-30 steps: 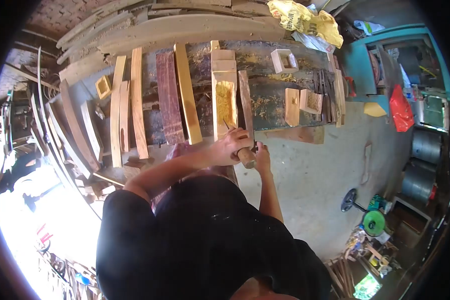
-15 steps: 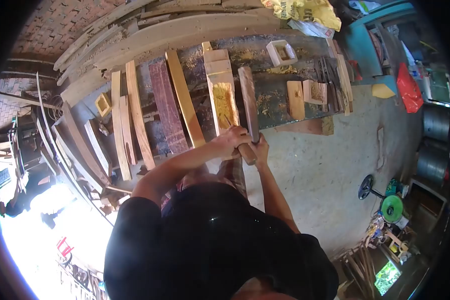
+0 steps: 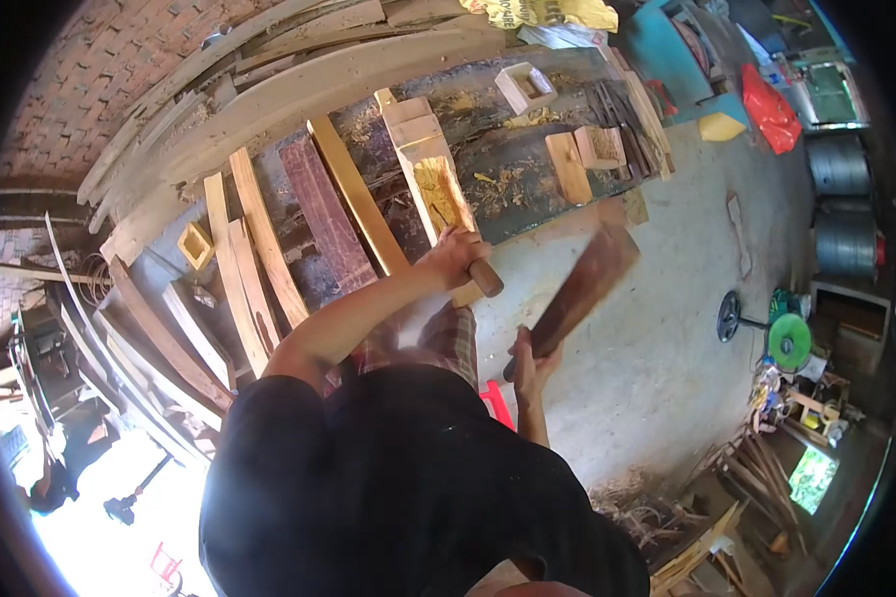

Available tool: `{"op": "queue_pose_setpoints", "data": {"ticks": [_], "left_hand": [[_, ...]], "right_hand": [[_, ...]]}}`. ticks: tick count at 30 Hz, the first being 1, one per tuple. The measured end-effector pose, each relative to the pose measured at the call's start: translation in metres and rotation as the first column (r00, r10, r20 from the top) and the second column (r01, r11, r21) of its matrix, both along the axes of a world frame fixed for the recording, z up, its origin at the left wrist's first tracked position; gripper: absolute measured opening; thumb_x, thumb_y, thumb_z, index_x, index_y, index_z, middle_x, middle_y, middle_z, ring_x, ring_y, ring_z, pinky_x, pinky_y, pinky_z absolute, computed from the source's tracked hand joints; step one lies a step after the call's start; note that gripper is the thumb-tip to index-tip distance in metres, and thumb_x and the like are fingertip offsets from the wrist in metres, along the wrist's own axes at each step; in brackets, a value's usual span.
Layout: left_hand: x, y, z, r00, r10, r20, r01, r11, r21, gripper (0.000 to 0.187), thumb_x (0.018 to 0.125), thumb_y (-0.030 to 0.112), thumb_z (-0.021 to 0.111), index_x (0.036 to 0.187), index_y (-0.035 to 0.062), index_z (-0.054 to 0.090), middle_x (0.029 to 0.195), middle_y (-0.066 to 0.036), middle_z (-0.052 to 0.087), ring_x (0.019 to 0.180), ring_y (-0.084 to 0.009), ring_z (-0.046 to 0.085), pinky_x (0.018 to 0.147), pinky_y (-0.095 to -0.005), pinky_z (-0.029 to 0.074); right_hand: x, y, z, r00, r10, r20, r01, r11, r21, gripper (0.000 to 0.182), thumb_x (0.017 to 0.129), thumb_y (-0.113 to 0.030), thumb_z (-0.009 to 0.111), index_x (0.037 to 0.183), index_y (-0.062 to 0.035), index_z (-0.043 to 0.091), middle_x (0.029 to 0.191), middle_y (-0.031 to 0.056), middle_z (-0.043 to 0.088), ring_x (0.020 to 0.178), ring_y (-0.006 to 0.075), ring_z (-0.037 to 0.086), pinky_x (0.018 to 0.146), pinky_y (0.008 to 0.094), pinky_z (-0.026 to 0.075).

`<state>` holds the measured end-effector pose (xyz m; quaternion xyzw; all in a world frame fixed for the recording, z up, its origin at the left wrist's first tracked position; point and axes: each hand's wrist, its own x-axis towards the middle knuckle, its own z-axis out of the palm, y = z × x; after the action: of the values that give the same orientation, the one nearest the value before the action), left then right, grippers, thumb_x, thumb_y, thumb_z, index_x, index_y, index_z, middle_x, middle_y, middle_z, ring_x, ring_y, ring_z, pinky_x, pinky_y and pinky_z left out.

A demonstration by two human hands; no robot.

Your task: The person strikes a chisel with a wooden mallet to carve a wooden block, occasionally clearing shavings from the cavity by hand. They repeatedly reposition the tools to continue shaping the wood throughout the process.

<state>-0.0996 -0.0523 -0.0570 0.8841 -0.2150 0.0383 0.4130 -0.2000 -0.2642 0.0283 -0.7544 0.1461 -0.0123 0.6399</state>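
Observation:
My left hand [image 3: 454, 256] is closed around a chisel, whose wooden handle [image 3: 486, 279] sticks out below the fist. The chisel's thin blade points into the hollow of a pale wooden block [image 3: 420, 132]; whether its tip touches the wood cannot be made out. Rough yellowish wood lines that hollow. Low and to the right, my right hand [image 3: 534, 362] grips the narrow end of a dark wooden mallet [image 3: 589, 284]. The mallet's broad end is blurred and tilts up to the right, apart from the chisel handle.
Left of the block lie a yellowish plank [image 3: 353, 194], a reddish-brown board [image 3: 326, 211] and several pale strips. Small wooden boxes [image 3: 525, 88] and dark metal tools [image 3: 627, 124] rest on the bench's right. A red stool [image 3: 498, 403] shows beside my body.
The mallet has swung away from beside the block, down and right, with my right hand. My left hand still holds the chisel at the hollow. The whole view has turned somewhat.

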Motion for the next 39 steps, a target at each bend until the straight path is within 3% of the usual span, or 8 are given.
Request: {"op": "queue_pose_setpoints", "data": {"ticks": [2, 6, 15, 16, 22, 32, 34, 39], "left_hand": [[0.005, 0.006, 0.007, 0.996, -0.084, -0.034, 0.077, 0.984, -0.161, 0.033, 0.059, 0.003, 0.069, 0.089, 0.0107, 0.057, 0.086, -0.008, 0.054, 0.092, -0.0307, 0.054, 0.087, -0.0422, 0.038], [0.008, 0.008, 0.013, 0.999, -0.047, -0.023, 0.04, 0.974, -0.222, 0.03, 0.059, 0.002, 0.07, 0.084, 0.0088, 0.057, 0.082, -0.009, 0.055, 0.088, -0.0321, 0.055, 0.082, -0.0409, 0.04], [0.022, 0.021, 0.013, 0.993, -0.104, -0.047, 0.087, 0.958, -0.274, 0.033, 0.053, -0.001, 0.072, 0.081, 0.0065, 0.056, 0.08, -0.011, 0.058, 0.084, -0.0342, 0.057, 0.073, -0.0414, 0.044], [0.025, 0.021, 0.011, 0.994, -0.103, -0.043, 0.087, 0.957, -0.276, 0.033, 0.053, -0.001, 0.072, 0.081, 0.0065, 0.056, 0.08, -0.011, 0.058, 0.084, -0.0342, 0.057, 0.073, -0.0414, 0.044], [0.023, 0.022, 0.017, 0.999, -0.03, 0.043, 0.04, 0.964, -0.263, 0.032, 0.056, -0.003, 0.07, 0.083, 0.0065, 0.056, 0.078, -0.012, 0.059, 0.079, -0.0354, 0.058, 0.069, -0.0423, 0.046], [0.035, 0.027, 0.042, 0.988, -0.044, -0.146, -0.021, 0.907, -0.42, 0.026, 0.065, 0.0, 0.071, 0.085, 0.0045, 0.054, 0.079, -0.012, 0.056, 0.08, -0.0351, 0.056, 0.071, -0.0409, 0.044], [0.053, 0.034, 0.054, 0.986, 0.032, 0.166, 0.018, 0.955, -0.294, 0.024, 0.07, 0.003, 0.073, 0.083, 0.004, 0.053, 0.075, -0.012, 0.055, 0.076, -0.0323, 0.056, 0.067, -0.0402, 0.044], [0.035, 0.025, 0.063, 0.986, -0.032, 0.166, 0.083, 0.948, -0.308, 0.025, 0.07, 0.004, 0.074, 0.081, 0.0051, 0.052, 0.078, -0.012, 0.055, 0.078, -0.0333, 0.056, 0.067, -0.0404, 0.044]], "right_hand": [[-0.025, -0.006, -0.012, 0.993, -0.062, 0.099, 0.061, 0.998, 0.013, 0.021, 0.084, -0.011, 0.069, 0.097, 0.0001, 0.056, 0.067, 0.004, 0.057, 0.052, 0.0108, 0.053, 0.046, 0.0248, 0.042], [-0.059, -0.021, -0.095, 0.971, 0.172, -0.168, -0.202, 0.963, -0.179, 0.022, 0.08, -0.016, 0.074, 0.075, 0.0, 0.06, 0.056, 0.0035, 0.056, 0.044, 0.0097, 0.05, 0.041, 0.0263, 0.038], [-0.074, 0.003, -0.057, 0.975, 0.057, -0.213, -0.03, 0.992, 0.126, 0.023, 0.081, -0.018, 0.073, 0.075, -0.0014, 0.059, 0.057, 0.0053, 0.058, 0.043, 0.0135, 0.053, 0.04, 0.0278, 0.04], [-0.069, 0.007, -0.075, 0.966, 0.124, -0.227, -0.152, 0.982, -0.109, 0.024, 0.081, -0.019, 0.074, 0.074, -0.0015, 0.058, 0.055, 0.0046, 0.057, 0.043, 0.0135, 0.053, 0.04, 0.0273, 0.041], [-0.056, 0.008, -0.03, 0.959, 0.008, -0.285, -0.015, 1.0, -0.023, 0.024, 0.08, -0.019, 0.074, 0.073, -0.0011, 0.06, 0.055, 0.0063, 0.057, 0.041, 0.014, 0.053, 0.04, 0.0275, 0.04], [-0.06, 0.002, 0.003, 0.977, 0.03, -0.211, -0.038, 0.999, -0.033, 0.03, 0.078, -0.011, 0.078, 0.099, 0.0018, 0.062, 0.077, 0.0052, 0.063, 0.062, 0.0107, 0.056, 0.056, 0.027, 0.047], [-0.051, 0.01, 0.006, 0.997, 0.05, -0.058, -0.05, 0.999, -0.001, 0.034, 0.079, -0.012, 0.076, 0.103, 0.0024, 0.057, 0.078, 0.0067, 0.061, 0.057, 0.0132, 0.056, 0.05, 0.0276, 0.046], [-0.054, -0.006, -0.011, 0.993, 0.104, -0.058, -0.109, 0.989, -0.099, 0.037, 0.079, -0.013, 0.077, 0.107, 0.0021, 0.058, 0.083, 0.0051, 0.062, 0.068, 0.0134, 0.057, 0.062, 0.028, 0.048]]}}
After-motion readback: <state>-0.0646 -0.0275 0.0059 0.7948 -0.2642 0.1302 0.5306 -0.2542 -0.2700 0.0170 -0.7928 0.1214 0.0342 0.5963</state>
